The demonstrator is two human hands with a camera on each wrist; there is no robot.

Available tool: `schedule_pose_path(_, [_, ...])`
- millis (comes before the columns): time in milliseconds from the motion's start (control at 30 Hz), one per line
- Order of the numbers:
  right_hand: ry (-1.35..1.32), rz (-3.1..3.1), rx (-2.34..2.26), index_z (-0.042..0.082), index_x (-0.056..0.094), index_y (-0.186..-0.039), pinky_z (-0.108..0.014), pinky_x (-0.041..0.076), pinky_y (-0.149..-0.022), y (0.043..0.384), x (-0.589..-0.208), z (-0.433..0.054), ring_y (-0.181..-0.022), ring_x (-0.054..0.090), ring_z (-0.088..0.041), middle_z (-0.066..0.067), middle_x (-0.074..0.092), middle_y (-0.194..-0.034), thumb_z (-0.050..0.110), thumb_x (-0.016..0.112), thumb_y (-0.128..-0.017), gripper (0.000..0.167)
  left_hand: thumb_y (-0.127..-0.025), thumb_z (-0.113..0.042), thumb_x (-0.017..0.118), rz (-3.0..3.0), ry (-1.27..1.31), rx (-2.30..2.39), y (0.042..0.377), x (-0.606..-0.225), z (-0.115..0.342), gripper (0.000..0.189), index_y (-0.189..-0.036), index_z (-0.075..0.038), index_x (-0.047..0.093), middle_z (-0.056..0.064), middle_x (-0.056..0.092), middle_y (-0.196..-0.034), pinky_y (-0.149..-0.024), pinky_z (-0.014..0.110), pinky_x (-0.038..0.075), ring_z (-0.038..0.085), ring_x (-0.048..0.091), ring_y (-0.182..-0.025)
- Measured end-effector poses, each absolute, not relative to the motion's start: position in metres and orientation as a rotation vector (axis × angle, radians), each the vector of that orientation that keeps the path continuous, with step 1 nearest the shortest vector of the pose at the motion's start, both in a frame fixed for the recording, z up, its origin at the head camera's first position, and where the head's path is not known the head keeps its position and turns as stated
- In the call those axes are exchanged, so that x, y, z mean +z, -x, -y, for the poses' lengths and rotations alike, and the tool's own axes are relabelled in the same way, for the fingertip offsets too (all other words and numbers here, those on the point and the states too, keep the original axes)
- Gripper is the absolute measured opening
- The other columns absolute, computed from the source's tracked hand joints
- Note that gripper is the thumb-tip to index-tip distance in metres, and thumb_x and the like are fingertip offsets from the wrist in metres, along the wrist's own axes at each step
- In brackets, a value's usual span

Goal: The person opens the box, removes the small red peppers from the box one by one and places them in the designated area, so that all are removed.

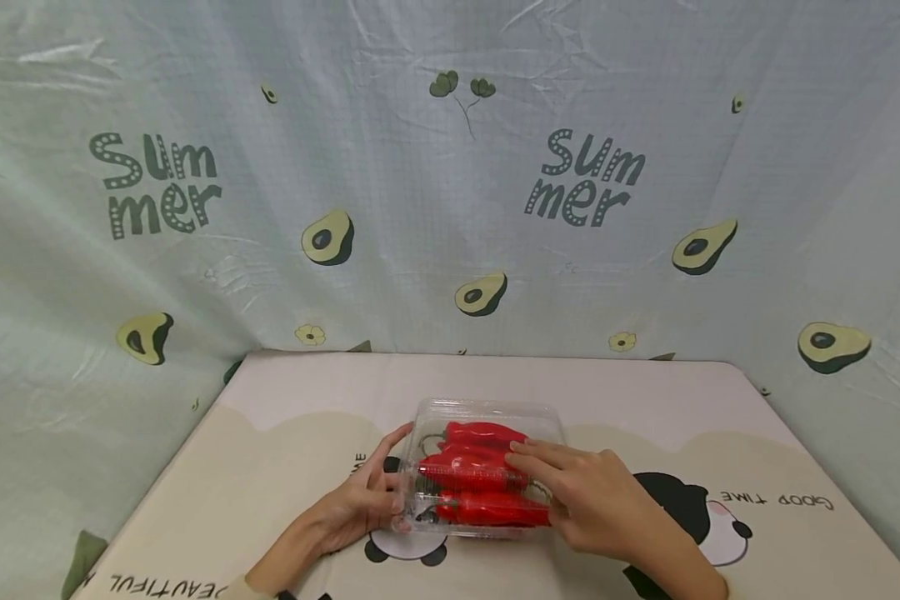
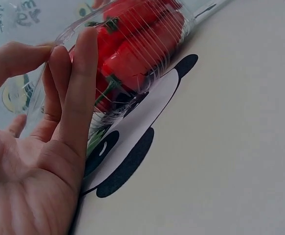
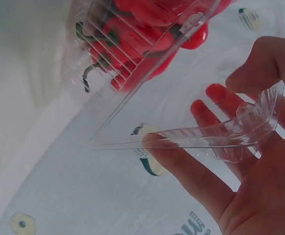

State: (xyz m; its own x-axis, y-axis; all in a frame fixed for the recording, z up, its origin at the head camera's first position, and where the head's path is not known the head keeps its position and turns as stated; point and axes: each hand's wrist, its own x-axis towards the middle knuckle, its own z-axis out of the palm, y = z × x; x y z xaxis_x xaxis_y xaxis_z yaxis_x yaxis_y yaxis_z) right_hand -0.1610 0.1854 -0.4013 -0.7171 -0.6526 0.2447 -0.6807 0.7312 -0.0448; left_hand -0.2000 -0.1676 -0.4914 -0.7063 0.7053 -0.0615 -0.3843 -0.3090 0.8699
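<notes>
A clear plastic clamshell box (image 1: pixel 487 407) holds several long red peppers (image 1: pixel 487 508) with green stems, also visible through the ribbed plastic in the left wrist view. My left hand (image 1: pixel 360 508) pinches the box's left edge between thumb and fingers. At the right side is my right hand (image 1: pixel 596 492), its fingers over the peppers in the head view. In the right wrist view the lid (image 3: pixel 201 139) stands at an angle to the part with the peppers. The right hand holds the lid's edge, with some fingers seen through the plastic.
Beneath the box lies a cream table mat (image 1: pixel 285 467) with panda prints and lettering. A pale curtain (image 1: pixel 405 167) printed with avocados and the word "summer" hangs behind the table and along both sides.
</notes>
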Motion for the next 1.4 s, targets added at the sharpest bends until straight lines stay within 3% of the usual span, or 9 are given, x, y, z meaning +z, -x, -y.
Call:
schedule_pose_path(133, [-1.029,2.714,0.192,0.026,0.064,-0.14,-0.012,0.038,-0.052,0.162,-0.399,-0.185,-0.113,0.072,-0.019,0.001,0.065,-0.142,0.02,0.085,-0.071,0.072,-0.095,0.004,0.055,-1.213,-0.455,2.066,0.2,-0.492,0.167,0.099,-0.163,-0.037,-0.004,0.001,0.059,-0.102,-0.083,0.035,0.062,0.008,0.059,-0.076])
schedule_pose_path(300, [-0.954,2.639,0.181,0.025,0.067,-0.134,-0.013,0.048,-0.059,0.164,-0.397,-0.189,-0.112,0.072,-0.019,-0.002,0.067,-0.138,0.021,0.087,-0.072,0.066,-0.096,0.005,0.054,-1.191,-0.468,2.078,0.199,-0.493,0.166,0.099,-0.164,-0.035,-0.006,0.001,0.062,-0.105,-0.082,0.034,0.062,0.01,0.06,-0.08])
schedule_pose_path(567, [-0.913,2.502,0.213,0.026,0.065,-0.135,-0.018,0.056,-0.068,0.171,-0.392,-0.198,-0.098,0.071,-0.01,-0.001,0.069,-0.134,0.015,0.085,-0.075,0.065,-0.098,0.006,0.051,-1.225,-0.449,2.077,0.199,-0.492,0.165,0.096,-0.163,-0.037,-0.006,-0.001,0.061,-0.099,-0.081,0.034,0.062,0.01,0.06,-0.082])
schedule_pose_path(700, [-0.893,2.49,0.258,0.024,0.062,-0.139,-0.023,0.06,-0.072,0.175,-0.388,-0.202,-0.103,0.071,-0.013,0.0,0.068,-0.133,0.014,0.084,-0.076,0.067,-0.098,0.007,0.05,-1.222,-0.463,2.085,0.2,-0.493,0.166,0.098,-0.164,-0.035,-0.009,-0.003,0.059,-0.094,-0.081,0.034,0.061,0.01,0.06,-0.08])
schedule_pose_path(1000, [-0.871,2.461,0.473,0.019,0.055,-0.144,-0.039,0.061,-0.089,0.191,-0.379,-0.202,-0.115,0.069,-0.018,0.001,0.064,-0.139,0.008,0.076,-0.083,0.066,-0.098,0.006,0.053,-1.232,-0.464,2.075,0.199,-0.495,0.166,0.096,-0.164,-0.039,0.0,-0.004,0.058,-0.089,-0.079,0.028,0.058,0.009,0.056,-0.076])
schedule_pose_path(1400, [-0.804,2.357,0.739,0.006,0.051,-0.144,-0.05,0.058,-0.093,0.22,-0.374,-0.201,-0.121,0.067,-0.026,-0.009,0.066,-0.138,-0.001,0.071,-0.086,0.062,-0.098,0.004,0.053,-1.259,-0.446,2.067,0.199,-0.494,0.165,0.095,-0.164,-0.04,0.001,-0.004,0.058,-0.089,-0.076,0.024,0.053,0.009,0.055,-0.077])
